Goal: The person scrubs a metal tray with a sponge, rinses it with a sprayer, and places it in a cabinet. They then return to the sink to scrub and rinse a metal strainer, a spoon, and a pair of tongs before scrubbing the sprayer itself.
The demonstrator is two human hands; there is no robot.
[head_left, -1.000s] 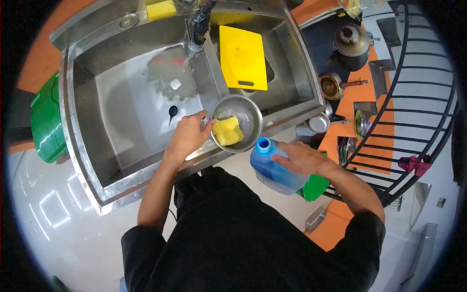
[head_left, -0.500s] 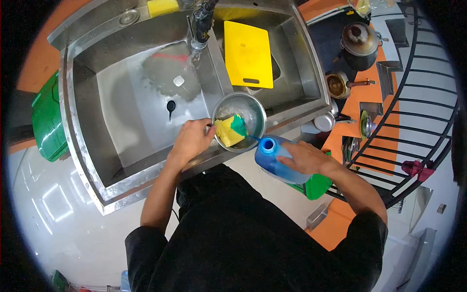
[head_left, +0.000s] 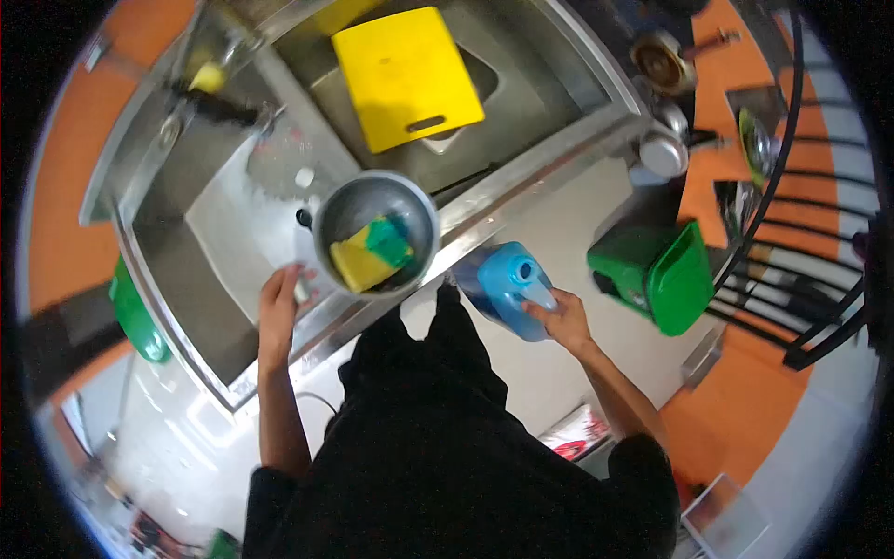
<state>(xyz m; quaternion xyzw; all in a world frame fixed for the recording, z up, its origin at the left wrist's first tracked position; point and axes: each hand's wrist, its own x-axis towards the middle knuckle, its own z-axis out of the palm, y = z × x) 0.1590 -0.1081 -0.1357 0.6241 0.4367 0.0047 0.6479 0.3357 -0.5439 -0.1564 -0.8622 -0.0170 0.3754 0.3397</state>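
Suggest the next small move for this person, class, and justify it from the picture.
Probably set the blue bottle down upright: the right hand holds it uncapped, apart from the metal bowl, and the yellow sponge inside shows a green patch that looks like poured liquid.

From the right grip, open floor runs toward 12 o'clock, between the sink rim at 11 and the green bin blocking 2 o'clock.
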